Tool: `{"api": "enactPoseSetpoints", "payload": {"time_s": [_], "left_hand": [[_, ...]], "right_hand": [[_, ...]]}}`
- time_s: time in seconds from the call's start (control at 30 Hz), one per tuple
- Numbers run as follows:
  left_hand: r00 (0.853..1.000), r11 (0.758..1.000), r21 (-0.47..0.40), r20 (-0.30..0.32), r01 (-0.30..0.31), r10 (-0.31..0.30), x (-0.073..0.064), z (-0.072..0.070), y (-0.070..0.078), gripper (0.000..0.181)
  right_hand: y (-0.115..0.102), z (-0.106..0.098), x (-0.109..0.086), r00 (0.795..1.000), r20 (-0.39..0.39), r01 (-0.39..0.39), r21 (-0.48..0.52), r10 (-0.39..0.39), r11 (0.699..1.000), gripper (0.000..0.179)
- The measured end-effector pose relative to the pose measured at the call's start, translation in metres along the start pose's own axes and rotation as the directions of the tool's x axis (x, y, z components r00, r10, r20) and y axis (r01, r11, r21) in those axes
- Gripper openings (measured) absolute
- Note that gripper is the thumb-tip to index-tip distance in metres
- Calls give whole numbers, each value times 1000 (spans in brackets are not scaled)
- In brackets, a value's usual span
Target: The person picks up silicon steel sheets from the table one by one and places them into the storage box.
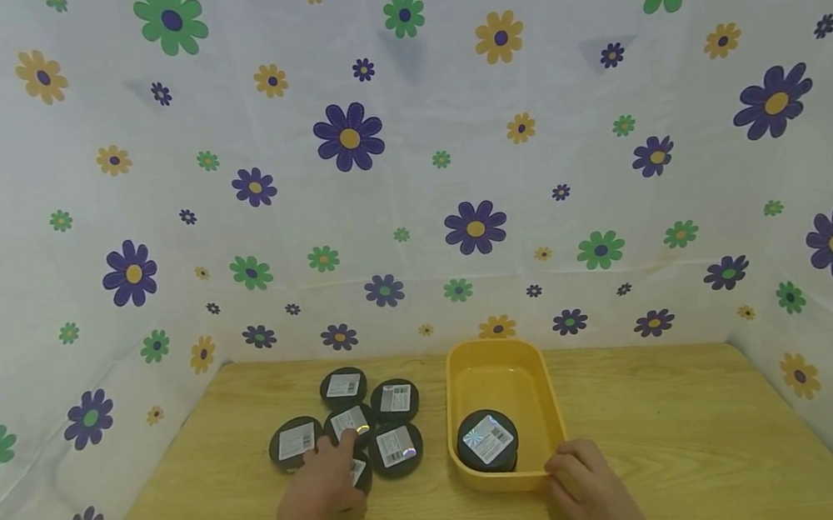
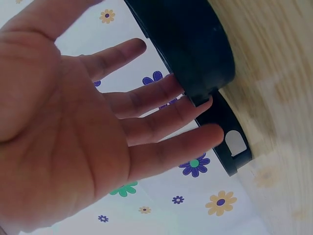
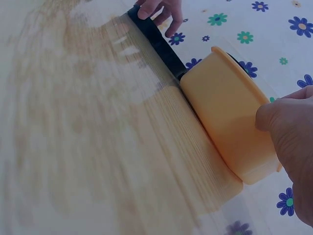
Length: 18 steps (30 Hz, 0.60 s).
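Observation:
Several round black discs with white labels lie in a cluster on the table's left side, among them a front-right disc (image 1: 395, 449) and a far-left one (image 1: 296, 442). Over the near part of the cluster is my left hand (image 1: 316, 487), its fingers mostly straight, partly covering a disc (image 1: 362, 473). The left wrist view shows its fingertips at the edges of a thick black disc (image 2: 190, 44) and another disc (image 2: 222, 132) behind. My right hand (image 1: 592, 486) pinches the near right corner of a yellow plastic tray (image 1: 531, 400). Inside the tray's near left corner sits a black disc (image 1: 488, 439).
The wooden table (image 1: 665, 420) extends to the right of the tray. A white cloth with printed flowers (image 1: 411, 202) hangs behind the table and along both sides.

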<state>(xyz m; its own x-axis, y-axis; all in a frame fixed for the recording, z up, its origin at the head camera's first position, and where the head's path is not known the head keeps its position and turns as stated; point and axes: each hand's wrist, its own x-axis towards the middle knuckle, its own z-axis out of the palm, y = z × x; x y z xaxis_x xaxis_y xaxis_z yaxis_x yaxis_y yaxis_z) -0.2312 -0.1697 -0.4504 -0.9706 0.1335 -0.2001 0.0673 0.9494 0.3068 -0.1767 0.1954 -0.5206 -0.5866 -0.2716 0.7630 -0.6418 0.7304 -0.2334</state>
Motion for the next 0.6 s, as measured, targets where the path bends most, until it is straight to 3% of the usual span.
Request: {"api": "enactPoseSetpoints", "payload": {"time_s": [0.23, 0.4, 0.6], "left_hand": [[1000, 1000, -9, 15, -11, 11, -2, -4, 1, 89], [999, 1000, -17, 34, -3, 4, -4, -8, 3, 90], [999, 1000, -17, 33, -15, 15, -7, -13, 6, 86]], "right_hand": [[0, -1, 0, 1000, 5, -4, 1, 4, 1000, 20], [0, 0, 1, 1000, -7, 3, -7, -3, 1000, 41], [3, 3, 2, 996, -65, 59, 5, -59, 998, 40]]}}
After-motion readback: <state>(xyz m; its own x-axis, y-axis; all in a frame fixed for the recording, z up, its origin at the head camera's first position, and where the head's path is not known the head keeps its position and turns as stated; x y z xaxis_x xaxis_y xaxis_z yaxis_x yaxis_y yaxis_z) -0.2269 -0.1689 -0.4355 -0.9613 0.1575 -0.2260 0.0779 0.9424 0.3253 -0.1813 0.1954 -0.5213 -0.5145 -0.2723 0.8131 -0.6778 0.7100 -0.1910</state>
